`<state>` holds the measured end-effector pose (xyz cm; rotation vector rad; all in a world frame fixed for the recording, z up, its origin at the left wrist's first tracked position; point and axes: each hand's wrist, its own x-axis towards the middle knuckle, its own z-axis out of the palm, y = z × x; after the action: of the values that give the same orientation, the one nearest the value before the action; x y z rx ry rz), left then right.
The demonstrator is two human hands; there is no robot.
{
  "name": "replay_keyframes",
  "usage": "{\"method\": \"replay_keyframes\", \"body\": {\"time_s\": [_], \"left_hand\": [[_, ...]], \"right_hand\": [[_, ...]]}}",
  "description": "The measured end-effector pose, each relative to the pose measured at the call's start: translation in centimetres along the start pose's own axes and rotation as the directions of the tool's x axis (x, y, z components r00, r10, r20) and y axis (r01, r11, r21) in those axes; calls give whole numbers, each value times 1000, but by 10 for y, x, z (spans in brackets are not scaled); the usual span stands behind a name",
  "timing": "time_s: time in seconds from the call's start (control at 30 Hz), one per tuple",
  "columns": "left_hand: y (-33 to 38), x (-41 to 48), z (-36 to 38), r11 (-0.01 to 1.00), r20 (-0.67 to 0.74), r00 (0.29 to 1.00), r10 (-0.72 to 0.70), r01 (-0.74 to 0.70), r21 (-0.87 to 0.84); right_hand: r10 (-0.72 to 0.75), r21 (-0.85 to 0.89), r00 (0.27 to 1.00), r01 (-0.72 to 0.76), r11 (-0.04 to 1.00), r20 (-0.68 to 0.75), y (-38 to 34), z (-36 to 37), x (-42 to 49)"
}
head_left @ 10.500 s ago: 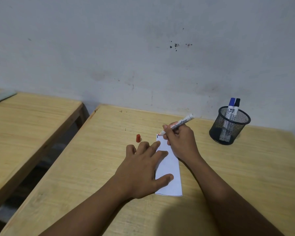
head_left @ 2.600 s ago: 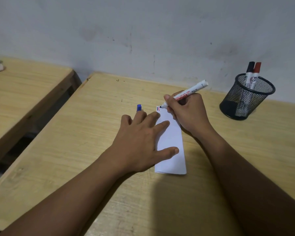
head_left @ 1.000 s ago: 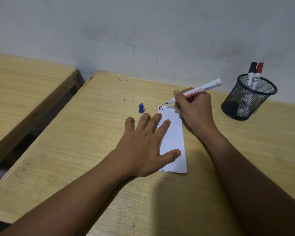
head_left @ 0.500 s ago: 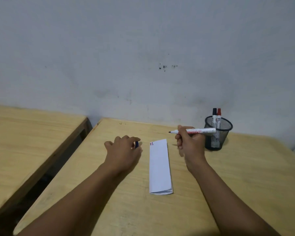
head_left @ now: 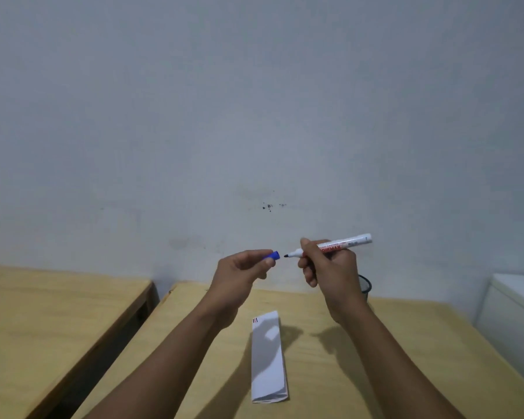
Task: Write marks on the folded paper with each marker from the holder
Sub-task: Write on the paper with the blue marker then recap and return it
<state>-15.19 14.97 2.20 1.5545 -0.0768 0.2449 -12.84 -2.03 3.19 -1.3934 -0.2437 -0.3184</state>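
Blue cap [head_left: 273, 255], one: small hard plastic piece, light and smooth, likely to slip; pinched at its closed end between the thumb and fingers [head_left: 268, 262] of the left hand [head_left: 239, 275], open mouth turned right toward the marker tip, a small gap between them.

Marker [head_left: 335, 245], one in hand: white barrel, red print, dark tip bare. Rigid, light, slick-sided; best gripped mid-barrel for capping, as now. Right hand [head_left: 330, 272] holds it raised above the counter [head_left: 406, 343], its fingers closed round the barrel just behind the tip, tail end pointing right.

Paper [head_left: 268, 356], one: white sheet folded into a long narrow strip, lying flat on the counter below both hands, touched by neither. Thin, limp, easily shifted; should be pinned flat with a palm while writing. Short red and dark strokes at its far left corner; their count is too small to tell.

Holder [head_left: 366, 286], one: dark mesh, mostly hidden behind the right wrist; contents not visible.

Second counter [head_left: 58, 313], one, at far left.
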Motion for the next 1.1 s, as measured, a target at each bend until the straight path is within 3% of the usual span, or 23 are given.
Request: {"method": "replay_keyframes", "body": {"time_s": [0.3,0.37,0.47,0.57,0.63,0.67,0.73,0.77,0.83,0.97,1.1], "left_hand": [[42,-24,18,983,91,978,186,-186,-10],[45,-23,25,948,24,950,310,-311,71],[43,-19,35,819,-30,857,515,-482,312],[41,-9,43,774,-76,823,563,-493,396],[43,0,48,744,-108,793,599,-502,441],[44,4,52,702,-90,771,630,-516,492],[47,10,64,576,1,730,683,-539,614],[48,12,71,513,51,715,698,-549,660],[49,18,87,440,133,694,707,-580,686],[42,36,113,490,177,696,696,-640,591],[11,60,122,491,257,804,537,-545,680]], "right_hand": [[-118,-78,991,123,989,71,-50,-5,-21],[-93,-80,995,96,992,38,-54,-4,-20],[33,-13,999,-32,999,21,-59,-8,-15],[137,-27,990,-137,990,-13,-56,-18,-9],[52,-149,984,-78,986,-171,-48,-28,-7],[-101,-338,968,18,941,-231,-42,-36,-6],[-412,-719,907,229,656,-87,-31,-50,-6],[-461,-791,887,308,529,37,-25,-57,-2],[-452,-806,876,387,449,169,-18,-67,9],[-460,-732,885,364,576,78,-13,-89,44],[-299,-713,954,217,667,11,-5,-117,69]]}}
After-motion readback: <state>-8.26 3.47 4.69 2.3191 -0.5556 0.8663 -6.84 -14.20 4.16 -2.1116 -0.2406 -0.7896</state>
